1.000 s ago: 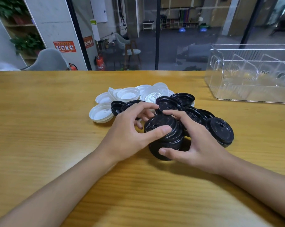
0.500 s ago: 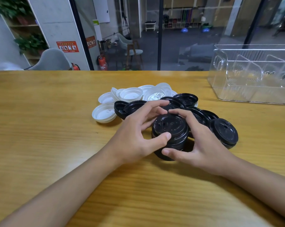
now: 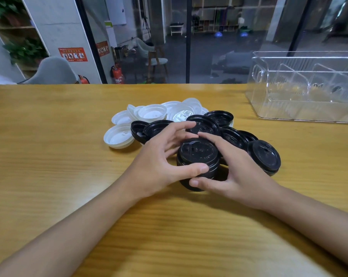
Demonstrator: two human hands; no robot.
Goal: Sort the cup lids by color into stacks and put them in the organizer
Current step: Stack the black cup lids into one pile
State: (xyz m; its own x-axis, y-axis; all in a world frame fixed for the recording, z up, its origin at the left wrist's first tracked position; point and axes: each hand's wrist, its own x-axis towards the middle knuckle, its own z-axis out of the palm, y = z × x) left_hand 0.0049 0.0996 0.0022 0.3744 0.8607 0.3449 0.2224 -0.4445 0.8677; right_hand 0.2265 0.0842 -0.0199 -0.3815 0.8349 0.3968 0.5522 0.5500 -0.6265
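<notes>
A stack of black plastic cup lids (image 3: 199,154) was held upright on a yellow wooden table (image 3: 49,166), near the middle of the view, and was gripped from both sides. The left hand (image 3: 159,164) was curled round the stack's left side: its thumb was pressed against the near edge, and its fingers were bent over the far edge. The right hand (image 3: 239,176) was curled round the right side, with its thumb laid low on the near wall just under the left thumb and its fingers spread over the top rim. The stack's domed top lid was left showing between the two hands.

Behind the hands, loose black lids (image 3: 219,117) were seen lying mostly rim-up, overlapping one another. A shorter pile of black lids (image 3: 264,156) was found just beside the right hand, dome-up. Farther back and to the left, white plastic cup lids (image 3: 153,113) were heaped together, touching the black ones; one white lid (image 3: 119,137) was set at the left edge of the heap, rim-up.

A clear plastic organizer (image 3: 301,108) with upright dividers was placed at the far right of the table, well apart from the lids. Beyond the table, a glass wall (image 3: 209,47), a grey chair (image 3: 53,71) and a red fire extinguisher (image 3: 117,73) could be made out.
</notes>
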